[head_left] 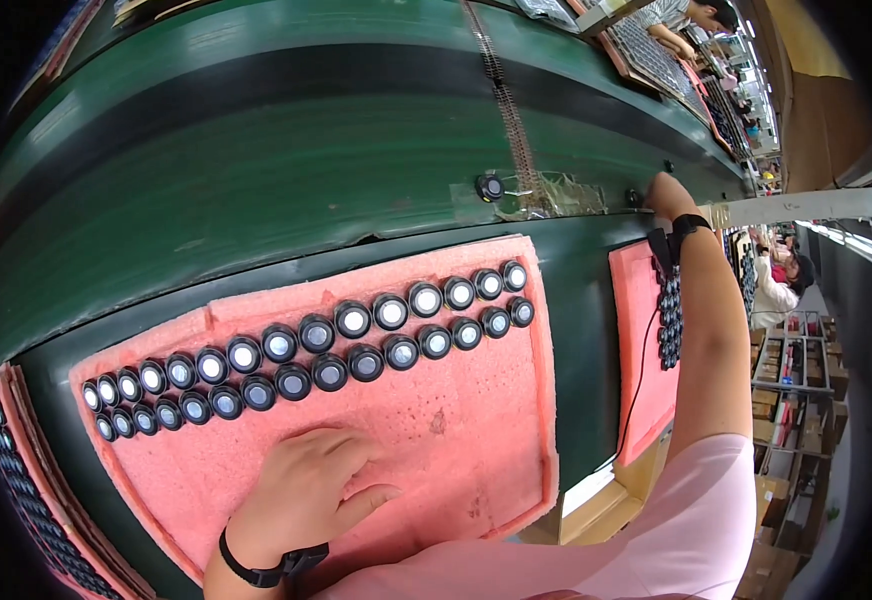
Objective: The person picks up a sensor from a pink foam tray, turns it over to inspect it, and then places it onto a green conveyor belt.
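Observation:
My left hand [316, 485] lies over the lower part of a pink foam tray [486, 430], thumb apart from the fingers and nothing seen in it. Two rows of round black parts [352, 319] with pale discs on top stand along the tray's far side. Far to the right, my right hand [668, 197] reaches over the green conveyor belt [256, 150]. Beside its left edge is a small black part [633, 198]; the fingers are hidden, so whether they touch it does not show. Another round black part [490, 187] sits on the belt by the metal belt seam [512, 120].
A second pink tray [636, 370] with black parts lies under my right forearm. More filled trays [31, 490] are stacked at the left edge. A metal bar [806, 208] crosses beyond my right wrist. Other people [781, 285] work along the line; boxed shelves [791, 390] stand right.

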`<state>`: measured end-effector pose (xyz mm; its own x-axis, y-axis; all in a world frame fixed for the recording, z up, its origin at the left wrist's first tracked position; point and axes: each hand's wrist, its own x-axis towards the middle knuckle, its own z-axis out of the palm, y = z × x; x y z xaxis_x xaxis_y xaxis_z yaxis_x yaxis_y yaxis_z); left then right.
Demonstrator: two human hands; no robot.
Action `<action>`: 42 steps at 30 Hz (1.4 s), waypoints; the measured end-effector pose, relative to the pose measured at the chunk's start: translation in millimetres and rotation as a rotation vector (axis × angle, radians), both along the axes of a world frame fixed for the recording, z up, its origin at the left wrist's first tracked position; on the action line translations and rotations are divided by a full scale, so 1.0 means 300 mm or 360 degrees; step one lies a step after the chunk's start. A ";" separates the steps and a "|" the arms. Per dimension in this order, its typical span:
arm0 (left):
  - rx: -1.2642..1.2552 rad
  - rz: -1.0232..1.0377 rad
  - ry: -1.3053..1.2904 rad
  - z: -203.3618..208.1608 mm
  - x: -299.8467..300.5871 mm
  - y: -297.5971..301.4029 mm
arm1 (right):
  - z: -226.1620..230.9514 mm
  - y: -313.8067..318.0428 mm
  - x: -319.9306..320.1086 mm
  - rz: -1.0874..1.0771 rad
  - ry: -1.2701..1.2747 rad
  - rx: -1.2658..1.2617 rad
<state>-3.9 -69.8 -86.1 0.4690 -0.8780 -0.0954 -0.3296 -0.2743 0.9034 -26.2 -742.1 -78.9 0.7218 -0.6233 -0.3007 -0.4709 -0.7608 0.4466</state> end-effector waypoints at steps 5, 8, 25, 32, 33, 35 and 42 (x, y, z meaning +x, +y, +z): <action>-0.0011 0.0017 -0.0046 0.005 -0.004 -0.012 | 0.105 0.108 0.009 -0.0164 -0.0772 0.0522; 0.0036 0.0014 -0.0007 0.007 -0.005 -0.009 | 0.123 0.299 -0.028 -0.0102 -0.0967 0.0980; 0.0054 -0.0009 -0.0012 0.012 -0.013 -0.006 | 0.117 0.706 -0.234 0.0122 -0.0554 0.1489; 0.0045 0.0020 0.0002 0.025 -0.020 -0.026 | 0.064 0.574 -0.175 0.0452 -0.0903 0.0941; 0.0037 0.0040 0.0008 0.031 -0.022 -0.026 | 0.056 0.549 -0.148 0.0343 -0.1024 0.0685; 0.0031 0.0040 -0.0010 0.018 -0.019 0.000 | -0.005 0.524 -0.102 0.0374 -0.1096 0.0617; -0.0011 0.0031 0.0028 -0.005 -0.022 0.009 | -0.034 0.492 0.000 0.0288 -0.1040 0.0624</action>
